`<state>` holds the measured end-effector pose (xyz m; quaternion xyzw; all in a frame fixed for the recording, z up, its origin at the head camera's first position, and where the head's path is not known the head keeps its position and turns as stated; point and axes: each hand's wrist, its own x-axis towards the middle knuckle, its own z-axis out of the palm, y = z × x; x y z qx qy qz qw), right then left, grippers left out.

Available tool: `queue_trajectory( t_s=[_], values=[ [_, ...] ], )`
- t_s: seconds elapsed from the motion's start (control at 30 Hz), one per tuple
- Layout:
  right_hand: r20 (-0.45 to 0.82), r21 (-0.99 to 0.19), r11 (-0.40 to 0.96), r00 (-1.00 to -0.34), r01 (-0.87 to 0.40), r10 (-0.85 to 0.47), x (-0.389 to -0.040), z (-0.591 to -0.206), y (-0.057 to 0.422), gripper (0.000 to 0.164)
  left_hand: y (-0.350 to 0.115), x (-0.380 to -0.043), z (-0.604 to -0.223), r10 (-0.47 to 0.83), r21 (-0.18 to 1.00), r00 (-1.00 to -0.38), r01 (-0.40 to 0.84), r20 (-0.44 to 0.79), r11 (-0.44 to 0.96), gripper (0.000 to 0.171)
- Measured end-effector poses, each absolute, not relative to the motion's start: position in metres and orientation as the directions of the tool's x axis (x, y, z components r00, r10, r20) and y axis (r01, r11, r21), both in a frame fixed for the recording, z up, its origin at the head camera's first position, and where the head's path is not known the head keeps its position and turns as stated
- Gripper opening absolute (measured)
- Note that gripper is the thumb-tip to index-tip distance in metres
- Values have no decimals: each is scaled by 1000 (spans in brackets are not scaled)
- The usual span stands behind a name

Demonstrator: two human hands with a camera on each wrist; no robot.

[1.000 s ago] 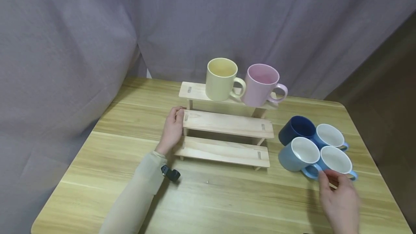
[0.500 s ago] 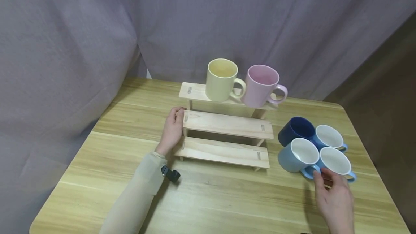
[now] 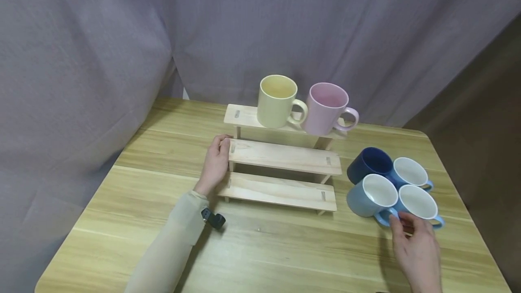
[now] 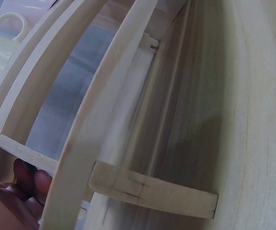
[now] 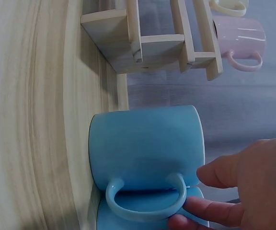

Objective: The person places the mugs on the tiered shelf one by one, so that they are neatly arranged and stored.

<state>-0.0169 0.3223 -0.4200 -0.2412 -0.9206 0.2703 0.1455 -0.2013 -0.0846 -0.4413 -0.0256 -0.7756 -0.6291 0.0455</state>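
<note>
My left hand grips the left end of a three-step wooden shelf rack, its fingers curled behind the frame in the left wrist view. At the right, my right hand is at the handle of the front-left light blue mug. In the right wrist view the thumb and fingers lie on either side of that handle, with a fingertip against it. The mug stands upright on the table. A yellow mug and a pink mug stand on the top step.
A dark blue mug and two more light blue mugs, one behind and one in front, are clustered tightly against the front-left mug. The wooden table extends toward me. Grey curtains hang behind it.
My right hand has shifted left, closer onto the front-left light blue mug's handle. The left hand stays on the rack, and the view drifts slightly.
</note>
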Motion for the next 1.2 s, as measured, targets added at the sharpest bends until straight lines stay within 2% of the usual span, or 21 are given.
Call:
queue_trajectory(
  t_s=[0.23, 0.37, 0.6, 0.8, 1.2],
  values=[
    [16, -593, 692, -853, 411, 521, -19, -423, 325, 46, -85, -201, -442, -14, 976, -995, 91, 96, 199, 35],
    [-30, -625, 677, -879, 388, 476, -20, -429, 330, 53, -85, -201, -443, -9, 977, -996, 90, 94, 192, 35],
    [23, -651, 691, -902, 313, 431, -24, -440, 337, 46, -84, -201, -444, 0, 975, -995, 101, 103, 200, 37],
    [-62, -773, 538, -885, 335, 462, -26, -443, 337, 51, -85, -202, -444, 2, 972, -994, 111, 112, 205, 38],
    [-87, -807, 486, -881, 335, 464, -25, -441, 335, 51, -85, -201, -444, 0, 975, -994, 107, 109, 195, 37]
  ],
)
